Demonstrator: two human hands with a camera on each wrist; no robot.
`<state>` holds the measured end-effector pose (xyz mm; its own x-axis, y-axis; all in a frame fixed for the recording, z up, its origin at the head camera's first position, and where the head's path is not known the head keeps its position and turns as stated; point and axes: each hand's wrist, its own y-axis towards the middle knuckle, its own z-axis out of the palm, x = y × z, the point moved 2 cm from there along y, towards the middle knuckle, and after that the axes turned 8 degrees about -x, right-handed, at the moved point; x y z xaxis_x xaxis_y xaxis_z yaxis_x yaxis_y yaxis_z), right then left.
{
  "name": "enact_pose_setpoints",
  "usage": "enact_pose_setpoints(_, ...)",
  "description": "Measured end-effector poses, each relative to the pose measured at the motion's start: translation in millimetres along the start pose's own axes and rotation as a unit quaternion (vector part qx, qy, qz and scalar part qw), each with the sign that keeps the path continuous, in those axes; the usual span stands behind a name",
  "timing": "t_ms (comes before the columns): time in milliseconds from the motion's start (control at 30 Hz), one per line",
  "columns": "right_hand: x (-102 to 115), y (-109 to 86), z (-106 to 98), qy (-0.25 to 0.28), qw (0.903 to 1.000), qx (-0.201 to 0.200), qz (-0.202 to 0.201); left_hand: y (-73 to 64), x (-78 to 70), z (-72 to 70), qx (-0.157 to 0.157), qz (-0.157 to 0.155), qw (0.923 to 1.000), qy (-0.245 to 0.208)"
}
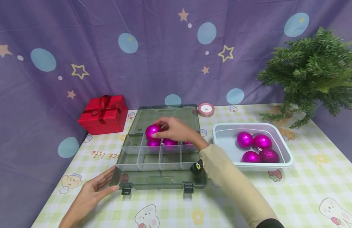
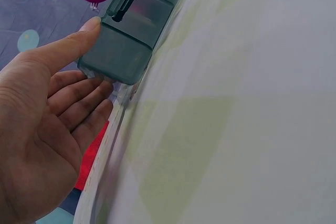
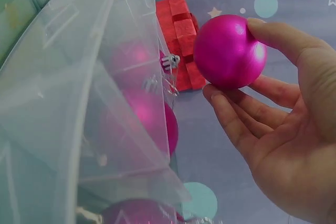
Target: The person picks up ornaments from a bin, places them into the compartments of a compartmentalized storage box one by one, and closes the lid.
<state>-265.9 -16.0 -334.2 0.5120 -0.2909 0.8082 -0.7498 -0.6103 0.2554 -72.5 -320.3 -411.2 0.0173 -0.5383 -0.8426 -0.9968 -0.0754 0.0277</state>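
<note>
My right hand (image 1: 177,129) pinches a shiny magenta Christmas ball (image 1: 152,131) between thumb and fingers. It holds the ball over the back row of a clear grey divided storage box (image 1: 164,176), whose lid lies open. More magenta balls sit in that row; one (image 3: 139,114) shows through the clear divider in the right wrist view, beside the held ball (image 3: 230,52). At the box's front left corner rests my left hand (image 1: 90,193), thumb at the front edge and fingers along the side. The left wrist view shows those fingers (image 2: 84,95) loosely extended beneath the corner.
Right of the storage box stands a pale blue tub (image 1: 225,141) with several magenta balls, one glittery. A red gift box (image 1: 106,117) sits at the back left, a ribbon roll (image 1: 206,109) behind the storage box. A small artificial Christmas tree (image 1: 309,69) stands at the back right.
</note>
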Motion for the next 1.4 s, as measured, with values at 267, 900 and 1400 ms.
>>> enact_pose_setpoints(267,3.4,9.0,16.6,-0.02,0.9998,0.006,0.002,1.4,0.5,-0.4,-0.003,0.009,0.9999,-0.009)
enact_pose_setpoints(900,9.1,23.0,45.0,-0.011,0.9999,-0.008,-0.006,1.0,1.9,0.0,-0.002,0.015,0.9997,-0.018)
enact_pose_setpoints(1400,7.2,33.6,57.6,-0.02,0.9996,-0.019,-0.006,0.1,-0.6,0.5,0.004,-0.013,0.9999,-0.002)
